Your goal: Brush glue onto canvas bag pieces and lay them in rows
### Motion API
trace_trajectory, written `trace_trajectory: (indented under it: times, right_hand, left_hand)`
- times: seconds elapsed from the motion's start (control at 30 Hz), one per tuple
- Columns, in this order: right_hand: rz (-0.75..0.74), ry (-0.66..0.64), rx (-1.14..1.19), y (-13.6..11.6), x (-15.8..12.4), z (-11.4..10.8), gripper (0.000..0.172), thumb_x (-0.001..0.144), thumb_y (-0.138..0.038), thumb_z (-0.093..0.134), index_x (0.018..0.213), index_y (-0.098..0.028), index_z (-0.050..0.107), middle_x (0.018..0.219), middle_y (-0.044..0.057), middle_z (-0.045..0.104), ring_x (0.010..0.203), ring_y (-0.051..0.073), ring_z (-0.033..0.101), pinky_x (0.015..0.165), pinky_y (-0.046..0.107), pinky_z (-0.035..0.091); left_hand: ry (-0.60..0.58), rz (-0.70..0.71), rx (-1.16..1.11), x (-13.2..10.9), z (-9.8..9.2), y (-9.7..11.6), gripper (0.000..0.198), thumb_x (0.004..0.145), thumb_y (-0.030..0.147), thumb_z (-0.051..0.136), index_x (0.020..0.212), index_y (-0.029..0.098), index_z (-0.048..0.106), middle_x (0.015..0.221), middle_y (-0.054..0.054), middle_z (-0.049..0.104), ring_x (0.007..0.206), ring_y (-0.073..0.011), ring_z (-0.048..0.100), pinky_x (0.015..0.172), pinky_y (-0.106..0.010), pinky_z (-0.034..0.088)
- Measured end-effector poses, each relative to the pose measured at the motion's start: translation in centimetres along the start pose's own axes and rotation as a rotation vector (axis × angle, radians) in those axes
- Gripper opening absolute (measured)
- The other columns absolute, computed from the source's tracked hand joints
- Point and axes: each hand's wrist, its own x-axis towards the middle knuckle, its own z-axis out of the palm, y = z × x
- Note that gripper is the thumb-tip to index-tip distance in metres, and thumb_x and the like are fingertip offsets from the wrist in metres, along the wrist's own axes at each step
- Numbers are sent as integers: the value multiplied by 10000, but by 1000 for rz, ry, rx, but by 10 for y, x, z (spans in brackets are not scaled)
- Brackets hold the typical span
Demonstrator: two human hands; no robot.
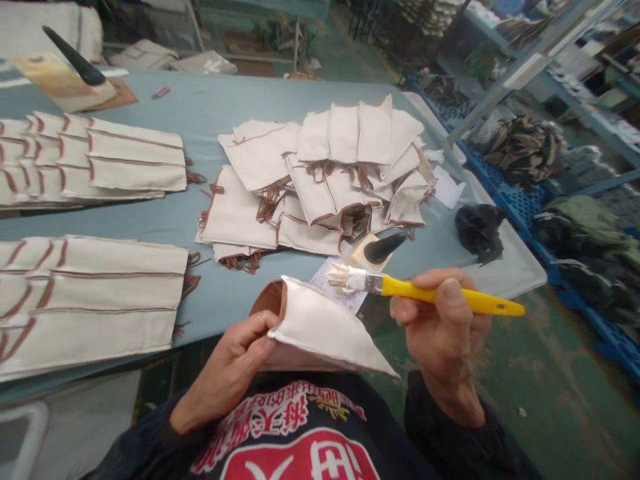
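My left hand (235, 363) is closed on a cream fabric piece with a brown trimmed edge (320, 327), held folded above my lap at the table's near edge. My right hand (443, 327) grips a yellow-handled brush (425, 291), its pale bristles pointing left just above the fabric piece. A heap of similar cream pieces with brown threads (330, 180) lies on the blue-grey table (210, 107) just beyond. A black cone on a wooden block (383, 248) stands right behind the brush.
Two rows of overlapped cream pieces (95, 160) (90, 300) lie on the left. Another black cone on a wooden base (70, 73) stands at the far left. A dark rag (480, 230) sits at the table's right corner. Blue pallets and metal shelving (550, 87) stand on the right.
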Motion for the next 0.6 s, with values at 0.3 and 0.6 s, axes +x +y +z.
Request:
trace_trajectory:
  times: [0.3,0.6]
  right_hand:
    - [-20,-147,17,1,-33,13,211,1024,-390,626,898,-251,722,541,-58,589,433,122,526,457,262,425]
    - [-382,-180,101,-2,-14,44,222,1033,-395,586,916,-287,739,497,-56,521,362,142,454,415,331,409]
  left_hand:
    - [149,-93,44,15,-17,20,375,935,516,671,964,143,707,633,62,440,543,-100,314,486,-212,260]
    - [30,11,-29,26,-30,67,344,918,451,777,1048,136,831,744,-19,667,657,-132,520,546,-180,392]
